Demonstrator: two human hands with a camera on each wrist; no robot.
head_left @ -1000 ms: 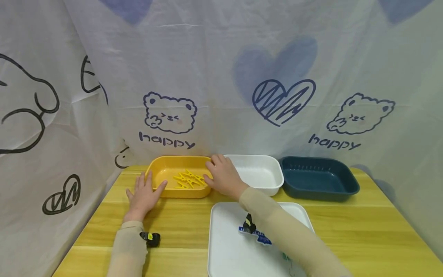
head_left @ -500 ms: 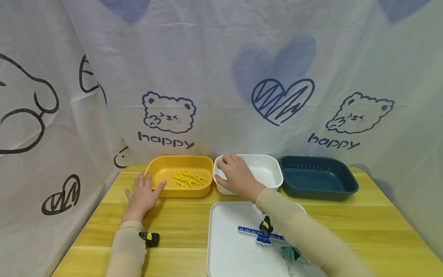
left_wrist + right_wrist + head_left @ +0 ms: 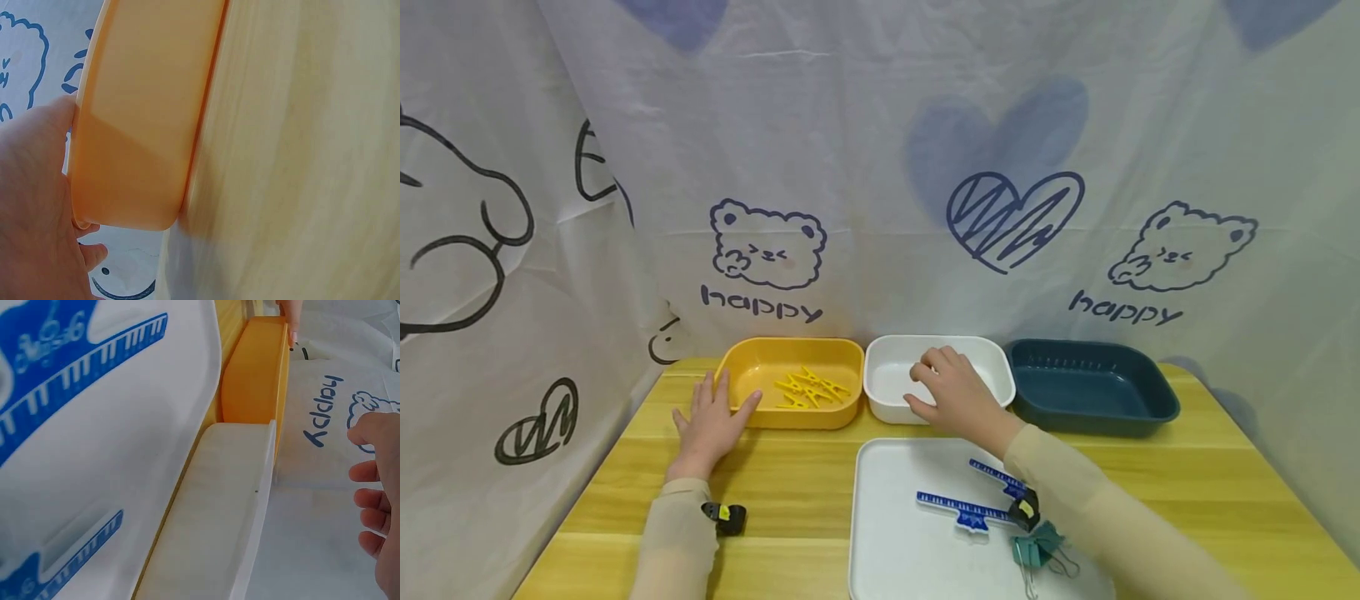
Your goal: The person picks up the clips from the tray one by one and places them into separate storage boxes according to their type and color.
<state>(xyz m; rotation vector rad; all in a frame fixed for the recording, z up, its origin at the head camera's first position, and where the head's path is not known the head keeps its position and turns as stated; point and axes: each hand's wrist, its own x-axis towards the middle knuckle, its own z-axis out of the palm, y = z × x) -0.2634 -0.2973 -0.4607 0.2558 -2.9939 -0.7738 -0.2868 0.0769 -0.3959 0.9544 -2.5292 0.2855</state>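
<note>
My left hand (image 3: 707, 427) rests at the front left corner of the yellow bin (image 3: 805, 417), fingers spread along its rim. In the left wrist view, the thumb (image 3: 53, 115) lies against the rim of that bin (image 3: 140, 119). Several yellow clothespins (image 3: 811, 389) lie inside it. My right hand (image 3: 961, 396) hovers over the front of the white bin (image 3: 891, 408), its fingers loosely bent and holding nothing. The right wrist view shows nothing between those fingers (image 3: 373, 500). Part of the white bin's inside is hidden behind this hand.
A dark blue bin (image 3: 1093, 423) stands right of the white one. In front, a white tray (image 3: 891, 550) holds two blue ruler-like clips (image 3: 958, 505) (image 3: 992, 473) and teal binder clips (image 3: 1036, 546), partly under the right forearm. A printed cloth (image 3: 880, 275) hangs behind the bins.
My right hand has moved right, from the yellow bin's right rim to over the white bin. More of the clips on the tray now shows. My left hand has stayed put.
</note>
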